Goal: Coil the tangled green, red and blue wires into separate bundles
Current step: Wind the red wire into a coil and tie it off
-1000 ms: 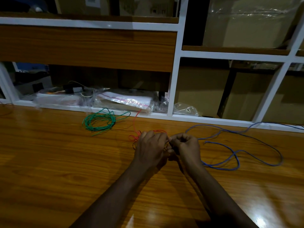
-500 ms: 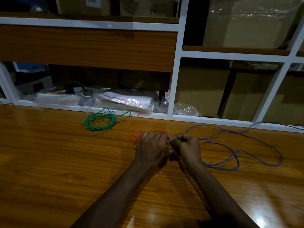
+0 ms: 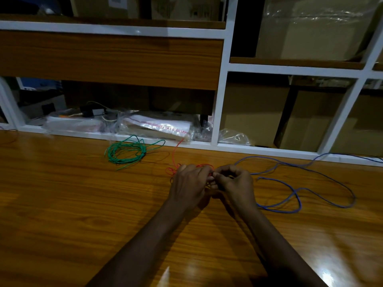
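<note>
Currently mid-task, with the red bundle in work. The left hand is over the middle of the glossy wooden tabletop, fingers curled round a small bunch of loops of thin red wire. Bits of loop show past the knuckles at eleven and twelve o'clock. The right hand meets it from three o'clock, with thumb and forefinger pinched on what I judge to be the same red strand. The pinch point is dim, so I can't be certain. A free red tail runs off toward twelve o'clock and ends near a clear plastic bag in the white shelf frame.

The thin green wire lies at ten o'clock from the hands, well apart. It is gathered in a rough ring with stray ends poking out, and it looks finished.

The thin blue wire is at three o'clock, sprawled in wide slack loops near the right hand. It appears untouched and runs out of view at the right edge.

Judged step: winding the red wire, roughly halfway through the whole job.

Notes for doing it well:
- Keep the left grip firm enough that the finished loops don't spring open.
- Feed the tail through the right pinch under light tension.
- Lay each turn the same size as the last.
- Draw the tail in gently, as it may drag on the bag.
- Keep the red wire away from the blue loops at three o'clock.
</note>
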